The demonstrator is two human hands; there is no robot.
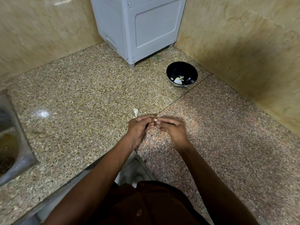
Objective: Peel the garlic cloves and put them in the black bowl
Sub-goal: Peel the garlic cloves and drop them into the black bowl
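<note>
My left hand point(139, 129) and my right hand point(171, 129) meet fingertip to fingertip above the granite counter point(81, 98). Between them they pinch a small garlic clove point(155, 120), of which only a pale tip shows. An unpeeled clove with a papery tail point(135, 111) lies on the counter just beyond my left hand. The black bowl point(181, 74) stands farther back to the right, holding a few pale peeled garlic pieces point(178, 80).
A grey plastic appliance point(138, 28) fills the back corner between two tiled walls. A steel sink point(11, 140) is set into the counter at the far left. The counter's front edge runs diagonally below my forearms.
</note>
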